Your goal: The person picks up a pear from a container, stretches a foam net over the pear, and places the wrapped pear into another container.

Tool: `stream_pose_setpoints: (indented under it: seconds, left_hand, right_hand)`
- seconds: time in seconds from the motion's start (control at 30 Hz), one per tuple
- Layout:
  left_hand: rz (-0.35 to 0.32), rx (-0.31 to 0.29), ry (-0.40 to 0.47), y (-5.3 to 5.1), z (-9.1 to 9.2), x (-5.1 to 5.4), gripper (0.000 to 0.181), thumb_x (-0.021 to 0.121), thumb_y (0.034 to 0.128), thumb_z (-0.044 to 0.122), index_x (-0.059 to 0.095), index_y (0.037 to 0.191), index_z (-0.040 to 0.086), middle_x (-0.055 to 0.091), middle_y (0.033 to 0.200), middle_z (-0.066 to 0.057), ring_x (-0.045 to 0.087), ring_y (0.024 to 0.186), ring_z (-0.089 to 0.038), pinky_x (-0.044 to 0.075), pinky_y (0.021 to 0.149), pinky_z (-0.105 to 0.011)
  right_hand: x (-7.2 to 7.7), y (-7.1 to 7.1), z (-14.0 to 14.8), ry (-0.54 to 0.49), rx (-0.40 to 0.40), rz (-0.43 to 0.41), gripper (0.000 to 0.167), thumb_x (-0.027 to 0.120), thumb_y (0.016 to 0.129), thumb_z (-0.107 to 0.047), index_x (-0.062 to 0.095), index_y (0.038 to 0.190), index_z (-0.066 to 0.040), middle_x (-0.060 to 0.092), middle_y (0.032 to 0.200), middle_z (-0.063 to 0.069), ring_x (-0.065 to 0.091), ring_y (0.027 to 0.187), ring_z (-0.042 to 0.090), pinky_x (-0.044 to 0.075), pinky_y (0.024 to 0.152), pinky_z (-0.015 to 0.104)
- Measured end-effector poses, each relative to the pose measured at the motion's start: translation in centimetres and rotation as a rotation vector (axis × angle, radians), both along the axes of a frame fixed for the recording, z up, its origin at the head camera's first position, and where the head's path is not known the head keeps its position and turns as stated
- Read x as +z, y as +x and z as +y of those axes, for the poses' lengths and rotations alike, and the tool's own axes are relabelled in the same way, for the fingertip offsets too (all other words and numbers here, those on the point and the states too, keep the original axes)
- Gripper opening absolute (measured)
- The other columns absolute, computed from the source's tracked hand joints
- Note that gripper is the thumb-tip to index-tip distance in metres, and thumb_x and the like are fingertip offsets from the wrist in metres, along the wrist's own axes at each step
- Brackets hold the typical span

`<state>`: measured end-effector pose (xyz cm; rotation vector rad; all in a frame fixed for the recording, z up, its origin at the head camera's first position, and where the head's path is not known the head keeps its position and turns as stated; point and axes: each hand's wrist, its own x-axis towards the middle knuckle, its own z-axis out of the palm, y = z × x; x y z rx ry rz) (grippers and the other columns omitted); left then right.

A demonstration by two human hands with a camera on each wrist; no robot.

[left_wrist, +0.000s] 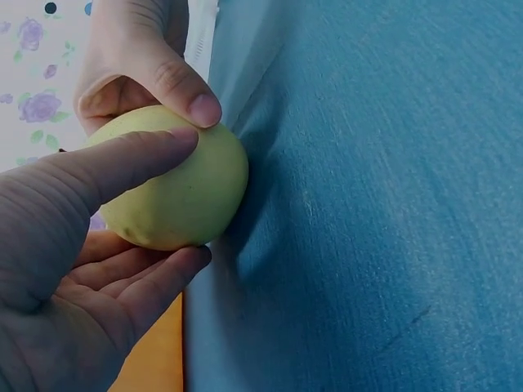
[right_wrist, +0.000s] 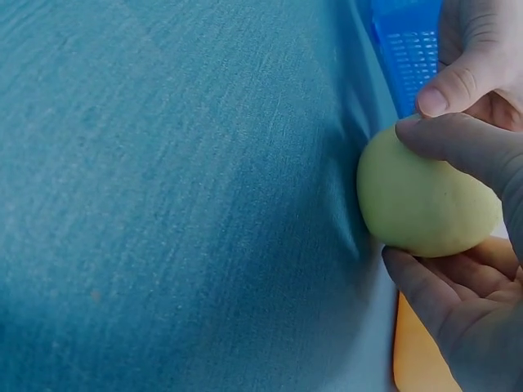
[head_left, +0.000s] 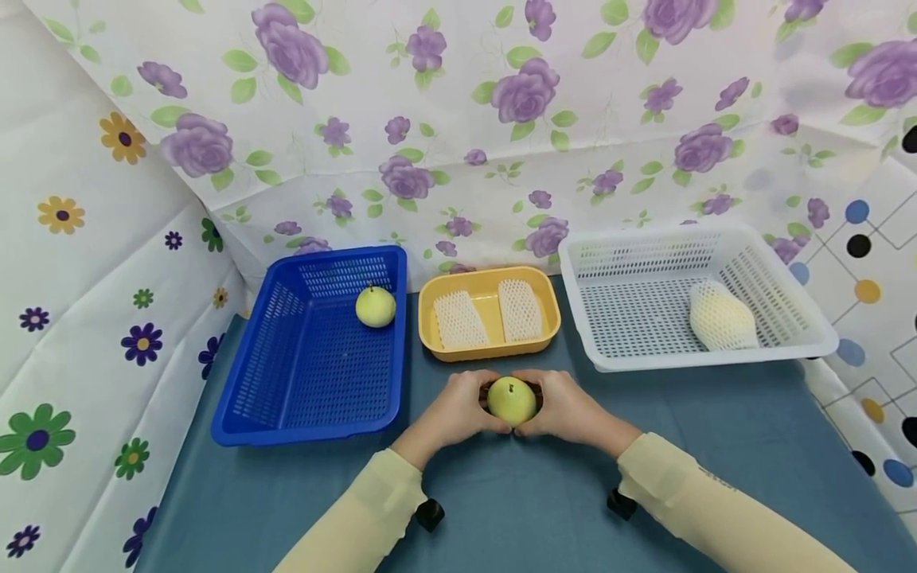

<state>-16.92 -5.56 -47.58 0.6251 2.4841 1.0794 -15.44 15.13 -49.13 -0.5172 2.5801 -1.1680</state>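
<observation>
A yellow-green pear (head_left: 512,402), its stem upward in the head view, is held between both hands at the middle of the table. My left hand (head_left: 458,408) grips its left side, thumb on the near face and fingers behind. On the opposite side my right hand (head_left: 566,406) grips it the same way. In the left wrist view the thumbs lie close together on the pear (left_wrist: 184,192). Just beyond the hands stands a yellow tray (head_left: 489,350) with two white foam net sleeves, the left one (head_left: 460,320) and the right one (head_left: 520,310).
At the left stands a blue basket (head_left: 308,434) with another pear (head_left: 376,306) in its far right corner. A white basket (head_left: 595,334) at the right holds a pear in a foam net (head_left: 722,316). A blue-green cloth (head_left: 516,509) covers the table; a flowered curtain (head_left: 473,95) hangs behind.
</observation>
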Motion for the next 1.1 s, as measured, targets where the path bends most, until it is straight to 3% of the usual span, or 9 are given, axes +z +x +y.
stream_pose_setpoints:
  seconds: [0.27, 0.53, 0.8, 0.93, 1.1]
  left_hand:
    - [-0.063, 0.008, 0.018, -0.2, -0.2, -0.3, 0.061, 0.086, 0.0647, 0.031, 0.059, 0.119, 0.023, 0.063, 0.108, 0.009, 0.061, 0.095, -0.008, 0.054, 0.08, -0.025]
    - [-0.057, -0.009, 0.005, -0.3, -0.2, 0.2, 0.064, 0.086, 0.0654, 0.028, 0.057, 0.123, 0.019, 0.064, 0.109, 0.005, 0.062, 0.093, -0.01, 0.054, 0.077, -0.025]
    - [-0.08, 0.022, 0.007, -0.3, -0.7, 1.9, 0.08, 0.084, 0.0677, 0.026, 0.047, 0.136, 0.01, 0.056, 0.133, -0.004, 0.059, 0.113, -0.017, 0.052, 0.092, -0.032]
    - [-0.056, 0.027, 0.002, -0.4, -1.1, 3.2, 0.07, 0.079, 0.0752, 0.022, 0.047, 0.137, 0.011, 0.053, 0.137, -0.005, 0.056, 0.12, -0.021, 0.05, 0.096, -0.035]
    - [0.015, 0.073, 0.043, -0.8, -1.7, 4.9, 0.052, 0.069, 0.0853, 0.024, 0.052, 0.133, 0.013, 0.056, 0.133, -0.004, 0.057, 0.118, -0.021, 0.051, 0.095, -0.036]
  right_hand:
    - [-0.1, -0.2, 0.0, 0.011, 0.021, -0.01, 0.087, 0.087, 0.061, -0.031, 0.047, 0.136, -0.014, 0.06, 0.122, -0.004, 0.059, 0.103, 0.006, 0.053, 0.084, 0.029]
    - [0.3, 0.1, 0.4, -0.018, 0.031, -0.061, 0.091, 0.087, 0.062, -0.027, 0.042, 0.14, -0.013, 0.054, 0.131, -0.002, 0.057, 0.111, 0.011, 0.054, 0.086, 0.03]
    - [1.7, 0.3, 0.7, -0.035, 0.01, -0.078, 0.088, 0.085, 0.064, -0.014, 0.041, 0.14, -0.008, 0.045, 0.143, 0.008, 0.051, 0.124, 0.026, 0.052, 0.092, 0.041]
    - [2.9, 0.2, 1.0, 0.042, 0.014, -0.052, 0.083, 0.084, 0.068, -0.017, 0.043, 0.139, -0.009, 0.046, 0.143, 0.007, 0.05, 0.125, 0.028, 0.051, 0.093, 0.043]
    - [5.7, -0.7, 1.6, 0.139, 0.025, -0.003, 0.069, 0.078, 0.076, -0.032, 0.05, 0.135, -0.012, 0.053, 0.136, 0.007, 0.056, 0.119, 0.027, 0.052, 0.092, 0.042]
